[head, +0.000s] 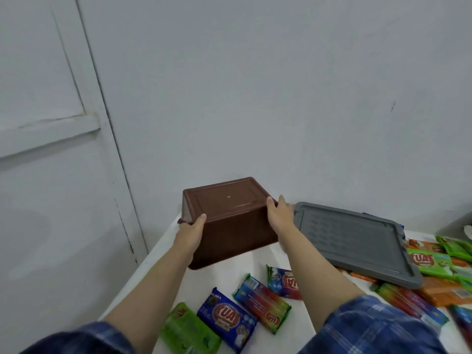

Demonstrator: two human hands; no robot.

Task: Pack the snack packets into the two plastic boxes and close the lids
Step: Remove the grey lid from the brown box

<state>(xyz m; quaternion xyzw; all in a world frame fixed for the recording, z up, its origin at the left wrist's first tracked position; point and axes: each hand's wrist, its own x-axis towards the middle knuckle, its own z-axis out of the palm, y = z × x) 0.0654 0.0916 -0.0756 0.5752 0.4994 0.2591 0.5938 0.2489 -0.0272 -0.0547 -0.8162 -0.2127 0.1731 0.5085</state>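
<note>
A brown plastic box (229, 221) stands upside down at the far left corner of the white table (158, 254), its flat base facing up. My left hand (190, 232) grips its left side and my right hand (279, 213) grips its right side. A grey lid (350, 238) lies tilted to the right, resting on snack packets. Near me lie a green packet (187, 328), a blue packet (227, 320), a rainbow-striped packet (263, 302) and another blue packet (283, 281).
More green (431, 261) and orange packets (441, 290) pile up at the right, partly under the grey lid. A white wall rises right behind the box, and a white door (51, 149) stands at the left. The table's left edge runs close to the box.
</note>
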